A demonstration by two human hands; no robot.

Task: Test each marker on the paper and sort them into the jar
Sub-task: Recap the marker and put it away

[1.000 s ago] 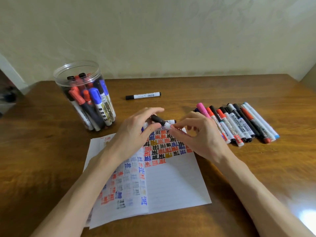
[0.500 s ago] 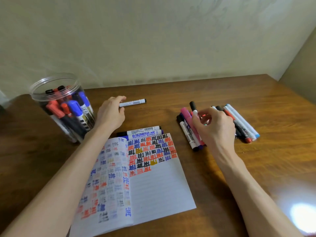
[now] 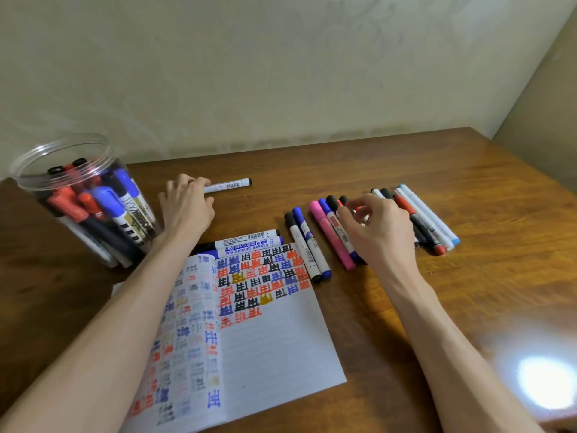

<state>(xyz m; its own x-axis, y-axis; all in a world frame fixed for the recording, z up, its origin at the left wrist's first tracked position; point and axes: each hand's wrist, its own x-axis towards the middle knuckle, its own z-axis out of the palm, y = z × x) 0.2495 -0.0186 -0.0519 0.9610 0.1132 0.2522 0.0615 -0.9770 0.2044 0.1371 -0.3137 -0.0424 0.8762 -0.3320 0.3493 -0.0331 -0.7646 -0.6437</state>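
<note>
Head view: we see the left hand point(image 3: 185, 207) just right of the clear round plastic jar point(image 3: 34, 170), which stands at the far left of the brown wooden table point(image 3: 468, 292) packed with red, blue and black markers. Its fingers curl over one end of a lone white marker point(image 3: 229, 185). The right hand point(image 3: 377, 226) hovers over the row of loose mixed-colour markers point(image 3: 331, 242) on the right, fingertips bunched. We cannot tell whether they pinch one. The open lined notebook point(image 3: 274, 354), blocked with red, blue and black test marks, lies between the forearms. Two white whiteboard markers point(image 3: 246, 242) lie along its far edge.
</note>
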